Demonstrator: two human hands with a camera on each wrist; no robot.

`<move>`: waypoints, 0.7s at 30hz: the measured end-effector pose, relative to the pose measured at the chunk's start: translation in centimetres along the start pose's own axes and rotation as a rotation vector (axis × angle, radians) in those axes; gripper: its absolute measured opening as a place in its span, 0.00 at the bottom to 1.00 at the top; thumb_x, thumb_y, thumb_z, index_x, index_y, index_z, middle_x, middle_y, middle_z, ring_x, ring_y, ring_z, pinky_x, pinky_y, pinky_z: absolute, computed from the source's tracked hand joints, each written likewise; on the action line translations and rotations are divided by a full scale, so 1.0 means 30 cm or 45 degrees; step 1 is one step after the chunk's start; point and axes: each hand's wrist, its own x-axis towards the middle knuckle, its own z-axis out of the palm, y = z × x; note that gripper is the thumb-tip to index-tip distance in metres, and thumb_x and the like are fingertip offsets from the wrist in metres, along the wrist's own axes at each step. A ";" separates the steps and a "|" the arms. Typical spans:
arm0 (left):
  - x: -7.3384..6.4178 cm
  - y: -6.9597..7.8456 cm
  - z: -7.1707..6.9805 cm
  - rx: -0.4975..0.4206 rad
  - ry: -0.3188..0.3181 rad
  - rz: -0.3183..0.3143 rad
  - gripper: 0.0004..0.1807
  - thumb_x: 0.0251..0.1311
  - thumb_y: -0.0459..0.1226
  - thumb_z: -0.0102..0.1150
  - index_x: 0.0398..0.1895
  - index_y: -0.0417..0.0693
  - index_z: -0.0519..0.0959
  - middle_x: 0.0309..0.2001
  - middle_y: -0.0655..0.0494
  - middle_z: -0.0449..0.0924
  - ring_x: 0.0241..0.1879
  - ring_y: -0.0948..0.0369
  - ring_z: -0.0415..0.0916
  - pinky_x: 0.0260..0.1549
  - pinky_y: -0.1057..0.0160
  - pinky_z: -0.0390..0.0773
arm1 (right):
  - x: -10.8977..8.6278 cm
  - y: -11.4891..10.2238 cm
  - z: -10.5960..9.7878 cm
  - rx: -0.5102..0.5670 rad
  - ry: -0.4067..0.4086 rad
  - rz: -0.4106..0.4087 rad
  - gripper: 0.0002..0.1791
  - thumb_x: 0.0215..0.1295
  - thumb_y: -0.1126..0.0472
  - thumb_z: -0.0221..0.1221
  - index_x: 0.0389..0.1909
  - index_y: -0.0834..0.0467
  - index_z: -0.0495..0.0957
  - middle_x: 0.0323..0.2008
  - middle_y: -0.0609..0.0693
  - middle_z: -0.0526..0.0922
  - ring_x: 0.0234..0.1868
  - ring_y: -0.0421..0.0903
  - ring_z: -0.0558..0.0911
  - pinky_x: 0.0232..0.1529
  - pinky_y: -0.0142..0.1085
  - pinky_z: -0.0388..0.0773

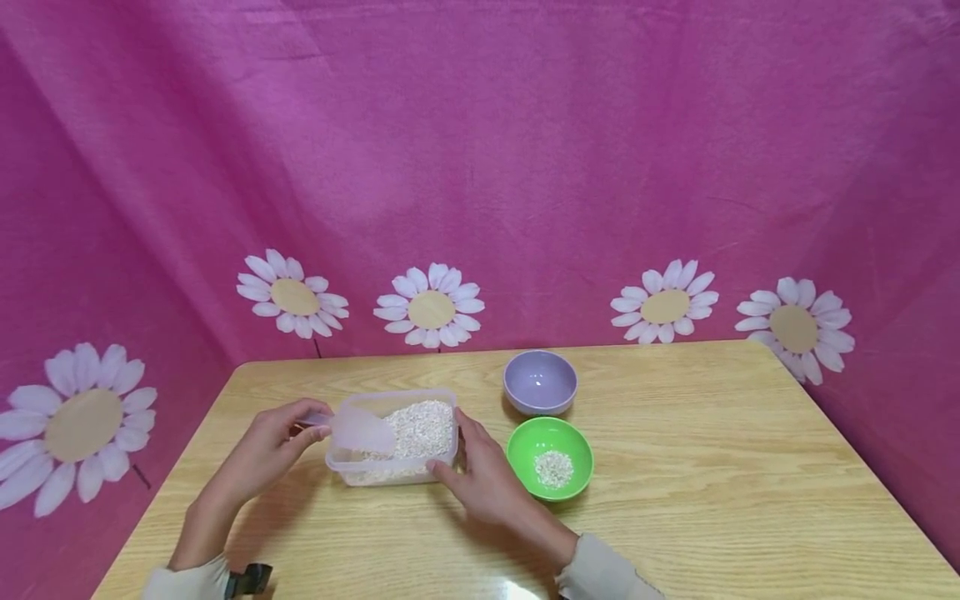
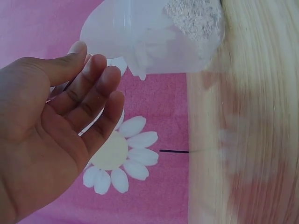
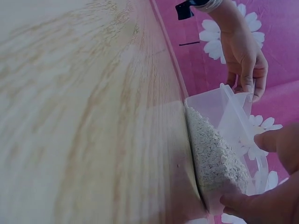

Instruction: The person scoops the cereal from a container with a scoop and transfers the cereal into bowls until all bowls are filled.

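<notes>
A clear plastic container (image 1: 386, 477) of rolled oats (image 1: 423, 427) stands on the table, the oats heaped toward its right side. My left hand (image 1: 264, 450) pinches the handle of a translucent scoop (image 1: 362, 429), whose blade slants into the container over its left end. In the left wrist view, the thumb and index finger meet at the handle, while the other fingers curl loosely. My right hand (image 1: 483, 477) grips the container's right end, thumb at the near side; part of its fingers is hidden in the head view. Beside that hand, a green bowl (image 1: 531, 435) holds a small pile of oats (image 1: 554, 469).
A purple bowl (image 1: 540, 385) stands just behind the green one, close to it. The wooden table (image 1: 712, 467) reaches back to a pink curtain (image 1: 525, 167) printed with white flowers.
</notes>
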 end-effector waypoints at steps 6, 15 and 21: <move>0.008 0.014 0.011 0.023 -0.043 0.066 0.07 0.67 0.30 0.69 0.46 0.44 0.85 0.39 0.55 0.89 0.39 0.74 0.79 0.35 0.66 0.83 | 0.006 0.003 0.004 0.022 -0.018 0.004 0.47 0.77 0.55 0.64 0.82 0.74 0.51 0.79 0.71 0.64 0.80 0.63 0.67 0.79 0.56 0.65; 0.022 0.045 0.054 0.013 -0.087 0.033 0.07 0.68 0.30 0.69 0.47 0.41 0.84 0.38 0.57 0.87 0.36 0.72 0.77 0.33 0.67 0.81 | 0.008 0.008 0.008 0.026 -0.011 0.004 0.46 0.77 0.54 0.64 0.82 0.72 0.52 0.78 0.71 0.65 0.80 0.62 0.67 0.79 0.56 0.65; 0.028 0.052 0.084 -0.020 -0.086 0.035 0.08 0.67 0.28 0.69 0.46 0.42 0.84 0.35 0.59 0.85 0.32 0.73 0.74 0.30 0.68 0.79 | 0.007 0.003 0.006 0.050 -0.015 0.009 0.47 0.77 0.55 0.65 0.83 0.72 0.51 0.78 0.71 0.65 0.80 0.61 0.67 0.78 0.55 0.66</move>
